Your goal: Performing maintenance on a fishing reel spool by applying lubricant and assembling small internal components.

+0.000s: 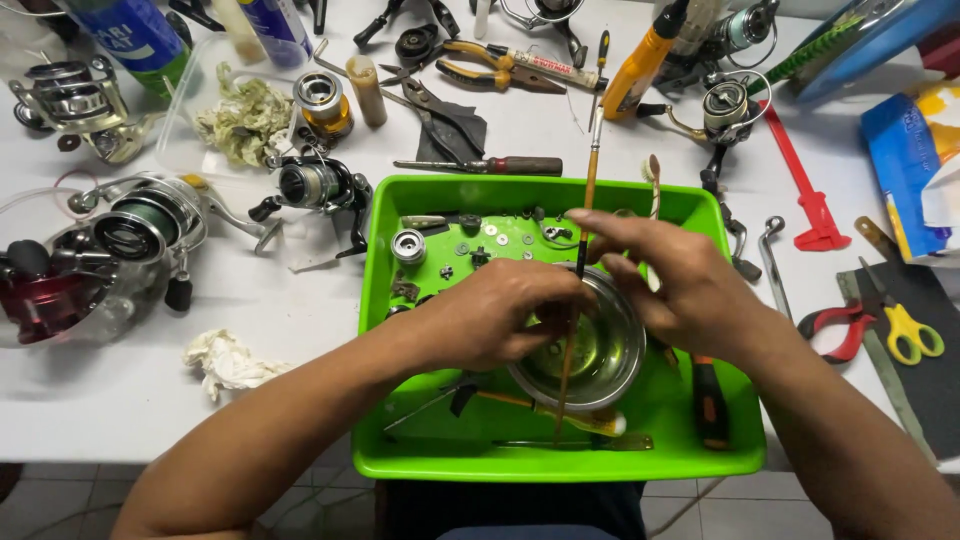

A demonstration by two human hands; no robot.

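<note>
A bright green plastic tray sits at the table's front edge, holding several small reel parts, washers and screws. A shiny metal bowl with clear liquid rests inside it. Over the bowl, my left hand is closed on a small part that I cannot make out. My right hand pinches a long thin brush handle, which stands nearly upright with its lower end by the bowl. A black-handled tool lies in the tray under my right wrist.
Several fishing reels lie on the white table at left, with crumpled rags. Pliers, a screwdriver, bottles and an orange oil bottle stand behind the tray. Yellow scissors and red pliers lie at right.
</note>
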